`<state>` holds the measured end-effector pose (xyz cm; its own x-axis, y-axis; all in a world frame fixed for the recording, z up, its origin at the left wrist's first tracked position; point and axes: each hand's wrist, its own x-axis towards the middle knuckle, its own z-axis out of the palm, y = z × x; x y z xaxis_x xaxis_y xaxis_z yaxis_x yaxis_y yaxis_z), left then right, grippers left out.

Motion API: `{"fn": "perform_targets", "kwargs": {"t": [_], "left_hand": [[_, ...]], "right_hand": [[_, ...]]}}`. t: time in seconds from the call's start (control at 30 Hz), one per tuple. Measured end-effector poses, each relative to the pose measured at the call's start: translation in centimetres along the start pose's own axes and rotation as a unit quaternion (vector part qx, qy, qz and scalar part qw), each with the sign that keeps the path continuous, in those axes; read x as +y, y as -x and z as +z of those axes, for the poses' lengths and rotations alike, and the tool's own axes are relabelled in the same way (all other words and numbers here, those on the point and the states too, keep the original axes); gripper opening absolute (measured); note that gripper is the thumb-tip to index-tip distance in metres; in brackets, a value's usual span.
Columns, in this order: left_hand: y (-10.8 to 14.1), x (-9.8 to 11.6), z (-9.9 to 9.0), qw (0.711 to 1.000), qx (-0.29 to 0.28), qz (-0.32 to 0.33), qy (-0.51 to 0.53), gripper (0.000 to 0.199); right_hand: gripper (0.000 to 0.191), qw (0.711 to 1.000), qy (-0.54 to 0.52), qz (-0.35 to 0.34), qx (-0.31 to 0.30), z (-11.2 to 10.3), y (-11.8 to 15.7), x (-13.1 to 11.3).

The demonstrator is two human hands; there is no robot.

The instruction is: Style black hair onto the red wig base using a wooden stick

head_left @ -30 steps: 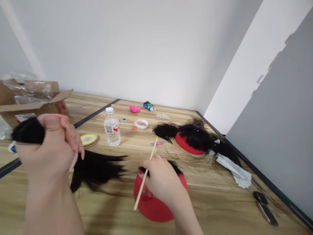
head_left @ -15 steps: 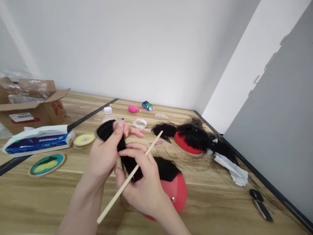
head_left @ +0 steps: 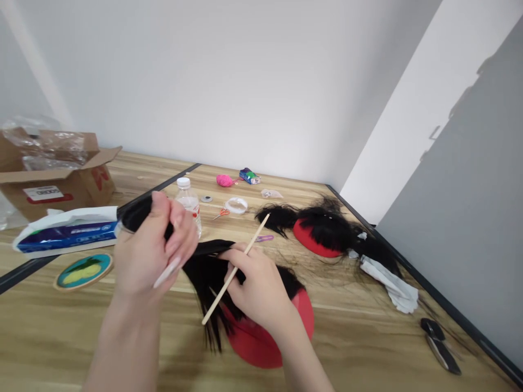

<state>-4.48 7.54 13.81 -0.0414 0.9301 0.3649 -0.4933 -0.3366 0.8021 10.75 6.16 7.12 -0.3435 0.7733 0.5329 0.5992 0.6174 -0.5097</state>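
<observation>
My left hand (head_left: 151, 250) is raised on the left and closed around a thick lock of black hair (head_left: 139, 213). A narrow white piece (head_left: 167, 271), too blurred to name, shows along its lower fingers. My right hand (head_left: 259, 286) has a slim wooden stick (head_left: 223, 289) between its fingers, slanting from lower left to upper right. Its fingertips also pinch into black hair (head_left: 206, 269), which fans down over a red rounded base (head_left: 261, 343) on the table. Fingertip detail on the right is partly hidden by hair.
Beyond lies a second red base (head_left: 309, 239) with black hair. Around stand a bottle (head_left: 188, 201), tissue pack (head_left: 69, 237), cardboard box (head_left: 77, 188), embroidery hoop (head_left: 84, 271), orange scissors (head_left: 222, 213), tape roll (head_left: 236, 204), pink yarn (head_left: 224, 180), white cloth (head_left: 390, 286) and black-handled tool (head_left: 440, 345).
My hands have moved apart: the left went left with its lock of hair, while the right stayed over the red base. The stick's lower end has shifted up and right, and loose hair now fans down.
</observation>
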Motion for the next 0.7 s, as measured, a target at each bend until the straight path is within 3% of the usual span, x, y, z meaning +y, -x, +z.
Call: {"fn": "perform_targets", "kwargs": {"t": [0.13,0.27,0.4,0.5,0.6,0.7], "left_hand": [[-0.1,0.3,-0.2,0.995,0.051,0.049,-0.064,0.042],[0.0,0.1,0.3,0.969,0.159,0.157,-0.109,0.041],[-0.2,0.3,0.0,0.948,0.222,0.199,-0.11,0.039],[-0.6,0.4,-0.7,0.959,0.202,0.176,-0.088,0.04],[-0.8,0.1,-0.6,0.984,0.129,0.116,-0.045,0.039],[-0.6,-0.8,0.3,0.997,0.05,0.051,0.006,0.038]], "right_hand": [[0.033,0.997,0.066,0.032,-0.03,-0.1,0.0,0.4],[0.03,0.993,0.111,0.038,-0.023,-0.8,0.4,0.6],[0.026,0.997,0.034,0.042,-0.053,-2.0,0.9,1.6],[0.03,0.997,-0.063,0.028,-0.036,-3.0,1.0,1.9],[0.036,0.988,-0.145,-0.025,0.034,-3.1,0.8,0.9],[0.042,0.976,-0.201,-0.079,0.033,-1.7,0.5,-1.0]]}}
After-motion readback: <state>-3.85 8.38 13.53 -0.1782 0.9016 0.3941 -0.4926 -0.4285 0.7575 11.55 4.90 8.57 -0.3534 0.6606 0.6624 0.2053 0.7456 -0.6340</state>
